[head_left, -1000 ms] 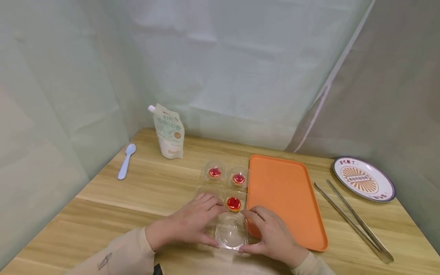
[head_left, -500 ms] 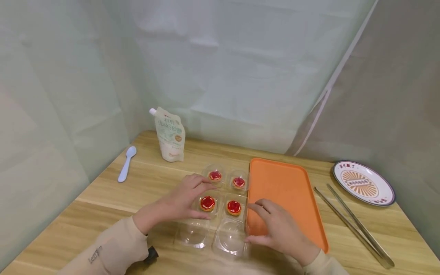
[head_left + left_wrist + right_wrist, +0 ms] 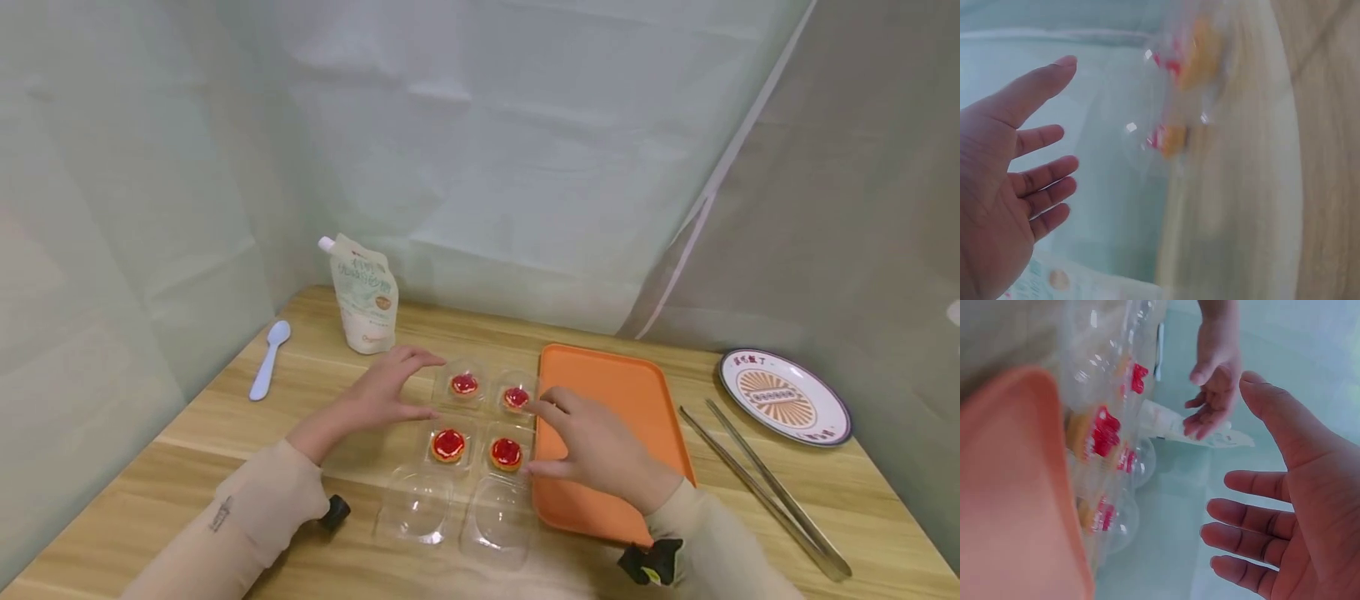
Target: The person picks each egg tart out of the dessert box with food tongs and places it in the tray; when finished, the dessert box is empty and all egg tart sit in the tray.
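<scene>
My left hand (image 3: 378, 387), thumb and fingers spread, is just left of the clear plastic boxes and holds nothing. On the other side, my right hand (image 3: 592, 446) hovers over the tray's left edge, its fingertips close to the right-hand boxes, also holding nothing. Two rear boxes each cover a red-topped tart (image 3: 464, 384) with a domed lid. Nearer, a left red-topped tart (image 3: 448, 446) and a right one (image 3: 506, 454) sit in boxes whose clear lids (image 3: 415, 505) are folded back toward me. In the right wrist view, both hands are raised beside the tarts (image 3: 1105, 431).
An orange tray (image 3: 611, 417) lies right of the boxes. Beyond it are metal tongs (image 3: 772, 492) and a patterned plate (image 3: 783, 397). A spouted pouch (image 3: 365, 296) stands at the back left near a pale blue spoon (image 3: 269, 360). Curtains border the table's back and sides.
Both hands have left the front right box's lid and moved farther back. My left hand passed over the left tart to the boxes' left side; my right hand rose along the tray's edge.
</scene>
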